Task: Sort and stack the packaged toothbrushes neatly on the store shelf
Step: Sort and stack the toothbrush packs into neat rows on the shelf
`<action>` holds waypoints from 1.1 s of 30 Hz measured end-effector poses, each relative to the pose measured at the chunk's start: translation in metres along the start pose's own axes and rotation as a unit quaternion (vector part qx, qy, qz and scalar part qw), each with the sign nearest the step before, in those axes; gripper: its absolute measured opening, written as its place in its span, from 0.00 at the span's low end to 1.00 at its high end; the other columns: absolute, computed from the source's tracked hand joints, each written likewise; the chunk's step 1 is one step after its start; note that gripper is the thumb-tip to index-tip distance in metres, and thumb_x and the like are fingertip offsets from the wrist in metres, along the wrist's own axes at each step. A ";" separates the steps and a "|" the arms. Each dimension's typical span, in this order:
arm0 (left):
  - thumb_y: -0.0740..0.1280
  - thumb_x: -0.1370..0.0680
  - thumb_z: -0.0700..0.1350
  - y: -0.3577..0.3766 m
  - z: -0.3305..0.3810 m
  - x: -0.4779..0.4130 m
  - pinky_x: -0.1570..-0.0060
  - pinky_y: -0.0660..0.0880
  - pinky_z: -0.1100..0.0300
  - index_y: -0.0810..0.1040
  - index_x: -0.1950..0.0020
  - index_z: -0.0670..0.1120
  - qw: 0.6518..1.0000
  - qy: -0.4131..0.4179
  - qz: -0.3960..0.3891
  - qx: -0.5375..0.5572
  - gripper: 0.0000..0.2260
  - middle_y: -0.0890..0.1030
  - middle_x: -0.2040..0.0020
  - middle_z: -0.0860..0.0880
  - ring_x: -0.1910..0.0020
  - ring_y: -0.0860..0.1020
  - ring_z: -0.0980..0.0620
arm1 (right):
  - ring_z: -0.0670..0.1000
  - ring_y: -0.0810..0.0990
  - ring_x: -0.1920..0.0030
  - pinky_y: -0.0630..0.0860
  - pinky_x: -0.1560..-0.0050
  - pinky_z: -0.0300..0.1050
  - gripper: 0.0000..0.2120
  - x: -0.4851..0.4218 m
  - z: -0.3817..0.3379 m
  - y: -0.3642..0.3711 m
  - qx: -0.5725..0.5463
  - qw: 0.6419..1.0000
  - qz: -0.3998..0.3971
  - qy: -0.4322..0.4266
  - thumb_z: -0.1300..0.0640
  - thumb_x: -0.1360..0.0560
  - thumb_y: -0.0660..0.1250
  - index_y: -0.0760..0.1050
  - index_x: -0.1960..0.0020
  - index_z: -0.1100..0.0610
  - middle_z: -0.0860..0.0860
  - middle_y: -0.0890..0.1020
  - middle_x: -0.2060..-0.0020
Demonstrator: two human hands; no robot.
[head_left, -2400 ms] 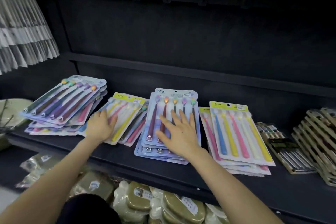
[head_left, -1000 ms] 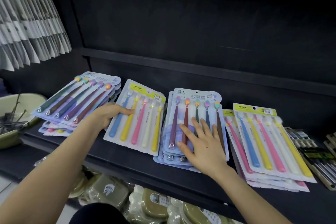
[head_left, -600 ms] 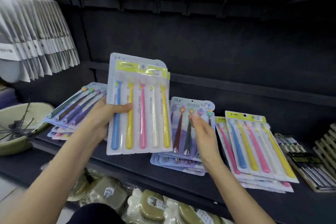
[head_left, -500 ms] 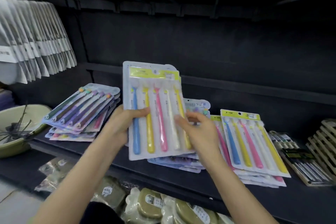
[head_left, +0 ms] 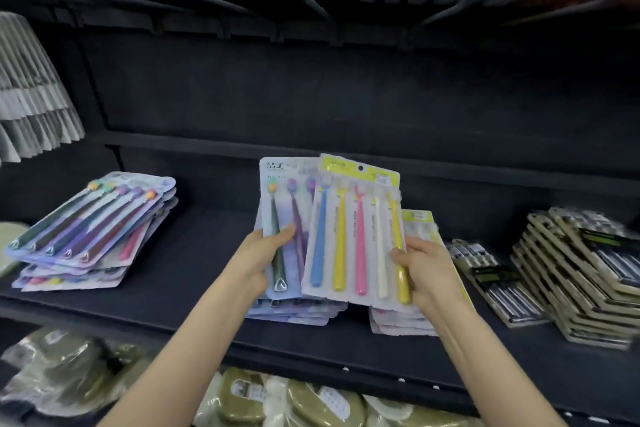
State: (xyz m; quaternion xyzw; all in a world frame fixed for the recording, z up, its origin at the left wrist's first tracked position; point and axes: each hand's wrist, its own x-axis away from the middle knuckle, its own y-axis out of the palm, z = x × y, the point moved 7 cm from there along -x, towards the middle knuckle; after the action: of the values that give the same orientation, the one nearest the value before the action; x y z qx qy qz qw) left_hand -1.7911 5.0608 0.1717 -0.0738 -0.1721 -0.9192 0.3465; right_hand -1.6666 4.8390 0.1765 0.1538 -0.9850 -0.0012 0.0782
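- Yellow-header pack (head_left: 356, 236) has shifted right, now gripped by the right hand (head_left: 427, 270) alone; the left hand (head_left: 259, 253) grips a purple pack (head_left: 280, 204) above the middle stack (head_left: 294, 314).
- One-edge grips could let the slick packs pivot and slip.

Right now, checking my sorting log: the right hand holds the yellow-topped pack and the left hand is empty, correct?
Not quite. The head view shows the left hand gripping a purple-backed pack; the right hand does hold the yellow-topped pack.

Black shelf (head_left: 194, 270) with toothbrush pack stacks (head_left: 93, 229)
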 end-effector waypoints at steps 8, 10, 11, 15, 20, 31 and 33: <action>0.68 0.23 0.36 -0.029 0.006 -0.010 0.66 0.79 0.57 0.78 0.51 0.38 0.997 0.016 0.075 0.009 0.03 0.83 0.62 0.44 0.66 0.82 0.50 | 0.65 0.81 0.53 0.77 0.49 0.56 0.07 -0.046 0.001 -0.096 0.182 0.974 0.134 -0.008 0.74 0.30 0.62 0.78 0.56 0.72 0.66 0.80 0.59; 0.69 0.24 0.36 -0.036 0.009 -0.011 0.67 0.78 0.57 0.78 0.52 0.39 0.997 0.014 0.077 0.008 0.02 0.83 0.63 0.45 0.67 0.82 0.50 | 0.61 0.78 0.56 0.73 0.55 0.49 0.11 -0.053 -0.004 -0.089 0.346 0.926 0.148 -0.028 0.66 0.28 0.64 0.77 0.49 0.71 0.63 0.79 0.59; 0.70 0.25 0.36 -0.038 0.010 -0.010 0.67 0.78 0.57 0.79 0.52 0.39 0.997 0.013 0.077 0.005 0.03 0.84 0.63 0.45 0.67 0.82 0.50 | 0.62 0.78 0.52 0.72 0.53 0.50 0.14 -0.048 -0.016 -0.077 0.424 0.888 0.163 -0.073 0.59 0.26 0.65 0.78 0.47 0.67 0.62 0.80 0.54; 0.73 0.28 0.37 -0.043 0.010 -0.010 0.59 0.80 0.51 0.78 0.48 0.38 0.997 0.009 0.071 0.001 0.11 0.84 0.56 0.41 0.61 0.83 0.45 | 0.50 0.79 0.50 0.71 0.53 0.44 0.29 -0.012 -0.032 0.015 0.325 0.935 -0.013 -0.144 0.35 0.28 0.65 0.73 0.35 0.52 0.45 0.81 0.55; 0.73 0.28 0.45 -0.049 0.000 -0.008 0.53 0.78 0.49 0.80 0.45 0.40 0.997 -0.058 0.035 0.040 0.14 0.85 0.55 0.42 0.58 0.84 0.44 | 0.47 0.79 0.57 0.69 0.63 0.36 0.15 0.011 -0.032 0.090 0.228 0.949 -0.104 -0.191 0.53 0.30 0.74 0.77 0.46 0.53 0.44 0.80 0.60; 0.63 0.19 0.41 -0.149 0.024 -0.008 0.63 0.76 0.51 0.74 0.48 0.42 0.976 0.046 0.214 0.013 0.03 0.79 0.57 0.44 0.62 0.78 0.47 | 0.52 0.72 0.66 0.66 0.65 0.42 0.03 -0.018 -0.017 0.071 0.076 0.988 0.048 -0.123 0.68 0.29 0.67 0.75 0.56 0.62 0.55 0.77 0.64; 0.63 0.19 0.42 -0.174 0.040 -0.001 0.66 0.74 0.54 0.73 0.51 0.43 0.959 0.095 0.265 0.019 0.03 0.78 0.59 0.48 0.64 0.77 0.50 | 0.51 0.71 0.67 0.65 0.68 0.42 0.09 -0.020 -0.013 0.074 0.109 0.984 0.060 -0.126 0.68 0.29 0.67 0.71 0.61 0.57 0.52 0.75 0.68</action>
State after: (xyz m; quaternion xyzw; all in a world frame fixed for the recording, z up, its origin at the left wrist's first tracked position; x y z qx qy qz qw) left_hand -1.9044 5.1978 0.1620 -0.0230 -0.1303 -0.7935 0.5940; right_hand -1.6677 4.9157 0.1882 0.1004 -0.9886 0.0920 -0.0639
